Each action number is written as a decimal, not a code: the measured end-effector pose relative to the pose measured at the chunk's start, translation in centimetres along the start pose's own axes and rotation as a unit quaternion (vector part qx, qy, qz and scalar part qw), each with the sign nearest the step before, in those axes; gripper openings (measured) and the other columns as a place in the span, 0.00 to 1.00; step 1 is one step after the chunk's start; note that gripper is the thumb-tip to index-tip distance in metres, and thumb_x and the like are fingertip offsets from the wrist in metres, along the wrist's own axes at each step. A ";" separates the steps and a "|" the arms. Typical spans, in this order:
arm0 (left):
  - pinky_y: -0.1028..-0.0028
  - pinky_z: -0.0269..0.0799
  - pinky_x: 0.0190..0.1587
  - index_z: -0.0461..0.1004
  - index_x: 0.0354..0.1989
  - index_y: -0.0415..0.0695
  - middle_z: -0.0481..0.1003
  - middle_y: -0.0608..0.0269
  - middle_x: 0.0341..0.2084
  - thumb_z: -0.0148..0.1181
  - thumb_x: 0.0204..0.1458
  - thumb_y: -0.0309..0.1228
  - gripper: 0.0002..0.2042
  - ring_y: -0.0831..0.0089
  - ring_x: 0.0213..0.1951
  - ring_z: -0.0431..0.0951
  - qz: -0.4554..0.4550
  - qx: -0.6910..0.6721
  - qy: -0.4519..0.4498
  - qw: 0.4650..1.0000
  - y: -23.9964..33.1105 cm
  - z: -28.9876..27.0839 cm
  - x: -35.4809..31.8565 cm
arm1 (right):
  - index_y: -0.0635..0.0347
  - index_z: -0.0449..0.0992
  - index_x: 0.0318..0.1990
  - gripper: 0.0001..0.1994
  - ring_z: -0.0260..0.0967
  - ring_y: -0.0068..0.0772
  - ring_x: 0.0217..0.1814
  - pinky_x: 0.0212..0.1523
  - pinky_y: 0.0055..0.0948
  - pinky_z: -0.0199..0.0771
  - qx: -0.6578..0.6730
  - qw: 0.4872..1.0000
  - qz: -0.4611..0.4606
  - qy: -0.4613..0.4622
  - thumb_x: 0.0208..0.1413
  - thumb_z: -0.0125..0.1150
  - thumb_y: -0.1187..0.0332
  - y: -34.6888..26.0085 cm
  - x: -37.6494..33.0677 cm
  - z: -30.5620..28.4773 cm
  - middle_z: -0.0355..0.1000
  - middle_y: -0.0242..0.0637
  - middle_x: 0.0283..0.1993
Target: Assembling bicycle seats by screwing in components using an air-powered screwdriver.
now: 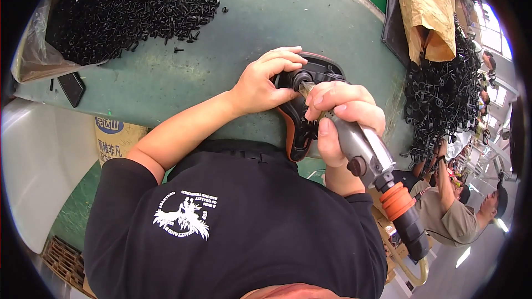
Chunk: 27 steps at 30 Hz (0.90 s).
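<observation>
My left hand (261, 82) is closed on the upper left side of a black and orange moulded plastic part (292, 125), which rests on the green tabletop near my chest. My right hand (350, 108) wraps round the silver body of an air screwdriver (368, 147). Its front end points down into the part, close to my left thumb. The tip is hidden by my fingers and the part's black collar. An orange-ringed coupling (397, 202) joins the tool's back end to a yellowish hose (419, 277).
Loose black screws (130, 8) spill from a plastic-lined box at the far left; a single screw (178, 50) lies apart. Black clip-like parts (443, 97) are heaped at right under a brown paper bag (426, 11). A co-worker (460, 213) sits further right. A white tub (39, 171) stands at left.
</observation>
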<state>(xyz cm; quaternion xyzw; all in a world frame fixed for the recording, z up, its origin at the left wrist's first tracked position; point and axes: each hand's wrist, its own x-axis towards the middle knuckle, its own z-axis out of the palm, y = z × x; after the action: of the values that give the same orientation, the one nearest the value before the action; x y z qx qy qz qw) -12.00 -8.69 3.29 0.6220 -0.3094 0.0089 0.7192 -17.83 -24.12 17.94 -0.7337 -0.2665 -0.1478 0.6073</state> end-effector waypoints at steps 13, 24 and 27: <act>0.58 0.78 0.62 0.81 0.46 0.38 0.81 0.50 0.55 0.79 0.40 0.27 0.22 0.50 0.59 0.81 -0.017 0.118 0.010 0.993 1.8 -0.4 -0.9 | 0.62 0.71 0.57 0.19 0.78 0.32 0.34 0.47 0.41 0.82 -0.071 0.995 -0.039 -0.051 0.58 0.62 0.81 0.7 2.1 -0.1 0.78 0.58 0.54; 0.59 0.77 0.50 0.83 0.42 0.42 0.79 0.56 0.39 0.73 0.55 0.30 0.10 0.52 0.44 0.79 0.009 0.604 0.000 0.797 0.6 -11.3 5.4 | 0.58 0.67 0.56 0.18 0.75 0.36 0.34 0.47 0.48 0.82 0.157 0.980 -0.025 0.123 0.61 0.61 0.80 -6.7 -3.1 -4.1 0.74 0.54 0.50; 0.58 0.78 0.49 0.81 0.37 0.41 0.79 0.57 0.36 0.70 0.58 0.30 0.06 0.52 0.44 0.79 -0.012 0.650 -0.062 0.757 -0.1 -12.4 7.0 | 0.58 0.66 0.57 0.19 0.75 0.36 0.34 0.47 0.48 0.82 0.148 0.980 -0.033 0.127 0.61 0.60 0.81 -6.6 -4.3 -5.4 0.74 0.53 0.51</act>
<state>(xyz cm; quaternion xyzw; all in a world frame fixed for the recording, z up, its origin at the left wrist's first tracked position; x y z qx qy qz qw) -0.90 -0.13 5.92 0.9429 -0.2654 0.1608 0.1211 -24.53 -29.44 22.08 -0.6021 -0.2306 -0.2187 0.7324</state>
